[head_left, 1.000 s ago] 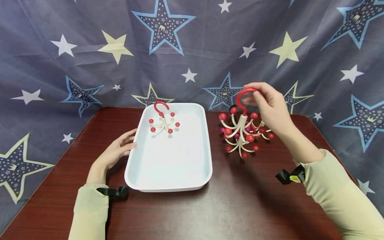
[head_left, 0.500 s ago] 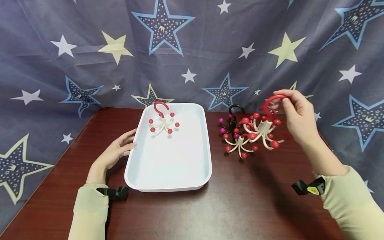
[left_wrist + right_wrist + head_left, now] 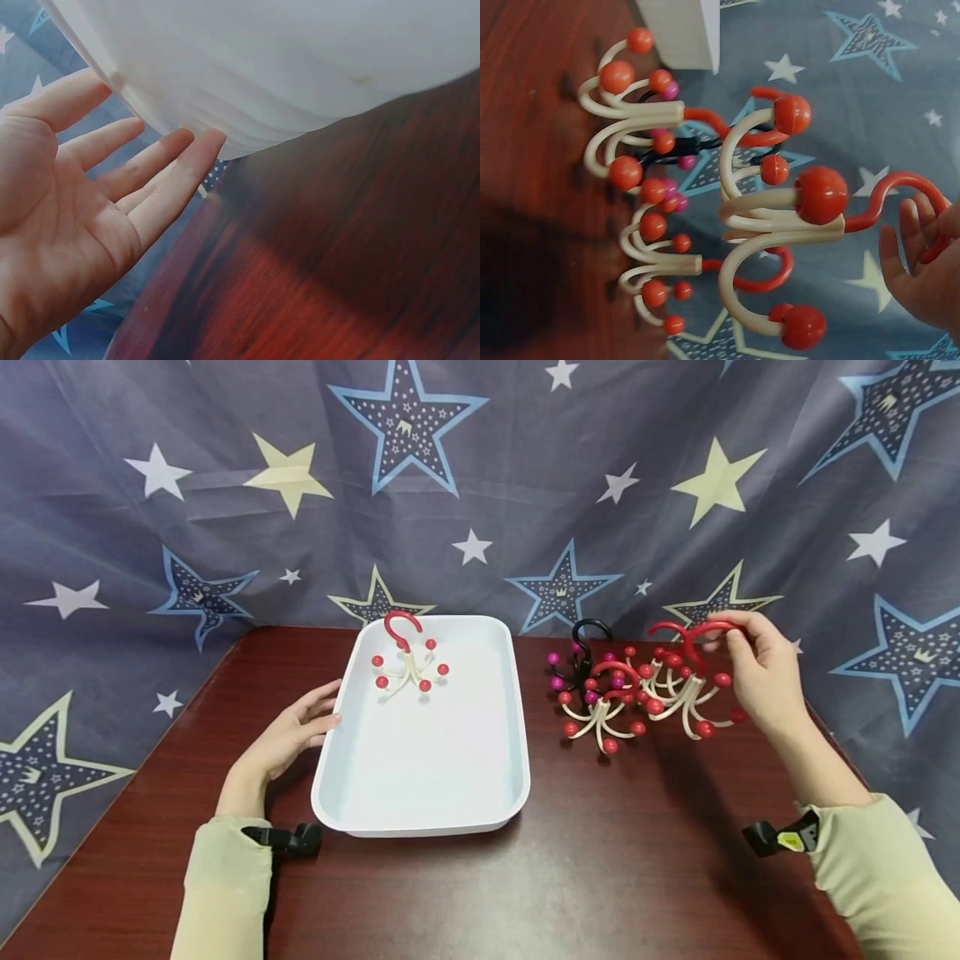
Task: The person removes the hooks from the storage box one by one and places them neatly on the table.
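Note:
My right hand [image 3: 765,677] pinches the red hook of a cream octopus-style hook hanger [image 3: 684,700] with red ball tips. In the right wrist view this hanger [image 3: 817,229] hangs with its arms off the table, the thumb and fingers at its hook. Beside it on the table stand two similar cream hangers, a front one [image 3: 599,717] and a back one [image 3: 654,675], and a black hanger [image 3: 582,670] with magenta balls. Relaxed fingers of my left hand [image 3: 288,735] touch the left side of a white tray [image 3: 442,768]. One cream-and-red hanger [image 3: 410,672] stands inside the tray's back left.
Everything rests on a dark reddish-brown table [image 3: 570,885]. Right behind it hangs a grey-blue cloth [image 3: 480,468] printed with stars, which also runs along both sides. The standing hangers crowd together at the back right and overlap in the head view.
The right hand has carried its hanger rightward and down, from above the other hangers to their right side. The left hand, the tray and the hanger in it have stayed put.

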`<move>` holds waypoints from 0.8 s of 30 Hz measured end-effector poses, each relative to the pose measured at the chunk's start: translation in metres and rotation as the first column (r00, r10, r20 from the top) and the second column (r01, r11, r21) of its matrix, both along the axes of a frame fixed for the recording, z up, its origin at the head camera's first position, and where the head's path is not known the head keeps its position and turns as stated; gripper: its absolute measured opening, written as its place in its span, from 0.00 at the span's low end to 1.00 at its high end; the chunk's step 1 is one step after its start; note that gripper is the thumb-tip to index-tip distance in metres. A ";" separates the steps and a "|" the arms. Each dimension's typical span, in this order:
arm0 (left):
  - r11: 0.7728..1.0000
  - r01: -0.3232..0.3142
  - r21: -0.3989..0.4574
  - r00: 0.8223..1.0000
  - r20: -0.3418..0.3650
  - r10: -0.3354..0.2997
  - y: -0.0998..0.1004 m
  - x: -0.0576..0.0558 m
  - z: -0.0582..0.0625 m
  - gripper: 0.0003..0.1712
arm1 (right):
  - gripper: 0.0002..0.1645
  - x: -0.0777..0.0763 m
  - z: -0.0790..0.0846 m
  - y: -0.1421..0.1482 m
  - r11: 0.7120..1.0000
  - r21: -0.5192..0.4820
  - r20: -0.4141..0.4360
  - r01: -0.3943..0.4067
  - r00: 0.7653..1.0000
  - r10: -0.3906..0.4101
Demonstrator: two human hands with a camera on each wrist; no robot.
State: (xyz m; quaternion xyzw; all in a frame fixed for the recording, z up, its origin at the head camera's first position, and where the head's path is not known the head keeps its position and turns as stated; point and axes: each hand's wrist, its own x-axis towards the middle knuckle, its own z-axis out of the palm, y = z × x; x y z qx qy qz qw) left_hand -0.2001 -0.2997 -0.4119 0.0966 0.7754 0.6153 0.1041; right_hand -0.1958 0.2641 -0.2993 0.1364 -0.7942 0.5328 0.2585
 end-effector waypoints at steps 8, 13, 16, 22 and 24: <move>1.000 -0.005 0.003 1.000 0.000 0.005 0.000 0.000 -0.001 0.37 | 0.16 -0.007 -0.022 0.011 0.998 0.033 0.054 0.053 0.997 -0.055; 1.000 -0.003 0.007 1.000 0.000 0.003 0.000 0.000 -0.002 0.36 | 0.15 -0.008 -0.029 0.016 0.991 0.054 0.089 0.125 0.988 -0.130; 1.000 -0.003 0.008 1.000 0.001 0.003 0.000 0.000 -0.001 0.36 | 0.15 -0.008 -0.032 0.018 0.986 0.050 0.091 0.156 0.983 -0.160; 1.000 -0.002 0.011 1.000 0.006 0.002 0.000 0.000 -0.001 0.36 | 0.15 -0.012 -0.041 0.025 0.982 0.022 0.068 0.187 0.980 -0.188; 1.000 -0.002 0.013 1.000 0.008 0.002 -0.001 0.000 -0.002 0.36 | 0.15 -0.013 -0.045 0.027 0.982 0.024 0.075 0.189 0.979 -0.191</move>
